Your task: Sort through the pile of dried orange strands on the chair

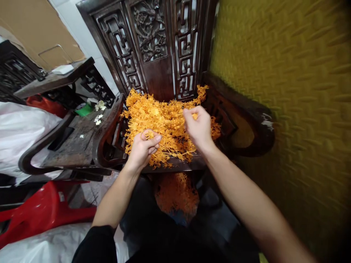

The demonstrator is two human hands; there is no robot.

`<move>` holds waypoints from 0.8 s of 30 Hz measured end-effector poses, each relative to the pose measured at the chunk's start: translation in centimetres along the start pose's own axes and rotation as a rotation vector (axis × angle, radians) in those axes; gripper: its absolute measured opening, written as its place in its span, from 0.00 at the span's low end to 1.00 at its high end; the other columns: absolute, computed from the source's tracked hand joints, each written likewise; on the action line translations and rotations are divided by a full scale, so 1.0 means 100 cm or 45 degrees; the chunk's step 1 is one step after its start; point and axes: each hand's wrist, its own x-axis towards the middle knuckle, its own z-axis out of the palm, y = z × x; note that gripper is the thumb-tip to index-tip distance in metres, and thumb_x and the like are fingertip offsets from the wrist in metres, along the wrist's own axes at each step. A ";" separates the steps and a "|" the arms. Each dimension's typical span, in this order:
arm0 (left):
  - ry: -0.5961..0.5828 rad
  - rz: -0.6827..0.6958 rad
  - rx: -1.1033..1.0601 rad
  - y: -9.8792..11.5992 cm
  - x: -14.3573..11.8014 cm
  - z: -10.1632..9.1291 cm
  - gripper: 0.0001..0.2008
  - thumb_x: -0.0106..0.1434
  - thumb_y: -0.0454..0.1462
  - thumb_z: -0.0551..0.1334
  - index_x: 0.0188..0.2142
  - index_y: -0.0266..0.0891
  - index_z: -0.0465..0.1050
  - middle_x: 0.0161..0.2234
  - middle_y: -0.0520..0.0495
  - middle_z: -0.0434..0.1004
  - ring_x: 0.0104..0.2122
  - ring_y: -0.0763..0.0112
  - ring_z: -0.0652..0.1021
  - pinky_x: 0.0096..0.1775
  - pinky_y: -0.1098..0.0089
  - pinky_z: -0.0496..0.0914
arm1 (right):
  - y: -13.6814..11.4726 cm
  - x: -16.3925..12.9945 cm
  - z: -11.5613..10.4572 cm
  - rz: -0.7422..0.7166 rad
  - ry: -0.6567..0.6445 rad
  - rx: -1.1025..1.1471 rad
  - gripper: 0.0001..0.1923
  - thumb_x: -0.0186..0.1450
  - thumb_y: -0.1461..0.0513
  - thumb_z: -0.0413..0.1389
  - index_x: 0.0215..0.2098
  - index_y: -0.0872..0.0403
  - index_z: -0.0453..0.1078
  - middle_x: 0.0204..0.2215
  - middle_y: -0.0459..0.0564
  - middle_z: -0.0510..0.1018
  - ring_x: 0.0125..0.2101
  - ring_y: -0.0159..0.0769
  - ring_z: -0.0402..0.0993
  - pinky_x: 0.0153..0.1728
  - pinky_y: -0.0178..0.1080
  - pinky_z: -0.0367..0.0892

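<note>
A big heap of orange, branching plastic-looking sprigs (164, 113) covers the seat of a dark carved wooden chair (156, 78). My left hand (144, 148) is closed at the heap's front left, its thumb and fingers curled round a small orange piece that shows between them. Over the right side of the heap, my right hand (199, 128) is closed in a pinch. A bit of orange shows by its fingertips, but whether that bit is held or lies behind them I cannot tell. The two hands are apart.
A yellow textured surface (287, 91) rises close on the right. At left stands a wooden side seat (74, 146) with small white flower-shaped pieces (98, 118) and a green tape roll (84, 109). A red plastic stool (49, 208) and white sacks (24, 128) are lower left.
</note>
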 end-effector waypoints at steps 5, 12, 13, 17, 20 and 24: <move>0.019 -0.014 0.002 0.001 -0.001 -0.001 0.14 0.51 0.38 0.75 0.27 0.34 0.72 0.16 0.54 0.70 0.13 0.87 0.57 0.18 0.78 0.47 | -0.004 0.013 -0.017 0.257 0.062 0.309 0.16 0.60 0.55 0.61 0.33 0.48 0.55 0.30 0.45 0.75 0.18 0.27 0.66 0.15 0.32 0.47; 0.126 -0.030 0.125 -0.011 0.013 0.000 0.15 0.50 0.40 0.75 0.28 0.34 0.73 0.17 0.54 0.70 0.13 0.85 0.59 0.18 0.77 0.47 | -0.026 -0.029 0.004 0.189 -0.589 0.238 0.27 0.65 0.47 0.60 0.58 0.46 0.65 0.21 0.38 0.66 0.15 0.27 0.57 0.16 0.35 0.50; 0.128 -0.028 0.143 -0.012 0.014 0.000 0.14 0.50 0.40 0.74 0.28 0.34 0.73 0.17 0.54 0.70 0.13 0.85 0.59 0.18 0.77 0.47 | -0.027 -0.032 0.007 0.152 -0.622 0.193 0.27 0.64 0.45 0.61 0.57 0.47 0.68 0.19 0.38 0.64 0.16 0.28 0.56 0.17 0.35 0.51; 0.105 -0.015 0.203 -0.013 0.011 -0.001 0.14 0.50 0.40 0.74 0.26 0.35 0.72 0.17 0.54 0.69 0.14 0.84 0.60 0.18 0.77 0.48 | -0.025 -0.029 0.014 0.008 -0.391 0.042 0.17 0.62 0.46 0.63 0.36 0.50 0.73 0.18 0.41 0.66 0.18 0.31 0.61 0.19 0.36 0.55; -0.007 -0.117 0.163 -0.010 0.002 -0.001 0.16 0.48 0.39 0.75 0.24 0.36 0.69 0.16 0.54 0.68 0.13 0.85 0.59 0.18 0.77 0.46 | -0.016 -0.004 0.003 0.055 0.011 0.215 0.14 0.63 0.52 0.62 0.30 0.50 0.66 0.17 0.40 0.65 0.16 0.29 0.60 0.16 0.34 0.52; -0.118 -0.242 0.091 -0.004 -0.006 -0.003 0.15 0.48 0.39 0.75 0.25 0.35 0.71 0.14 0.55 0.66 0.12 0.86 0.55 0.18 0.77 0.44 | -0.006 0.029 -0.027 0.179 0.350 0.463 0.14 0.61 0.54 0.62 0.31 0.50 0.61 0.20 0.38 0.67 0.14 0.24 0.57 0.12 0.30 0.48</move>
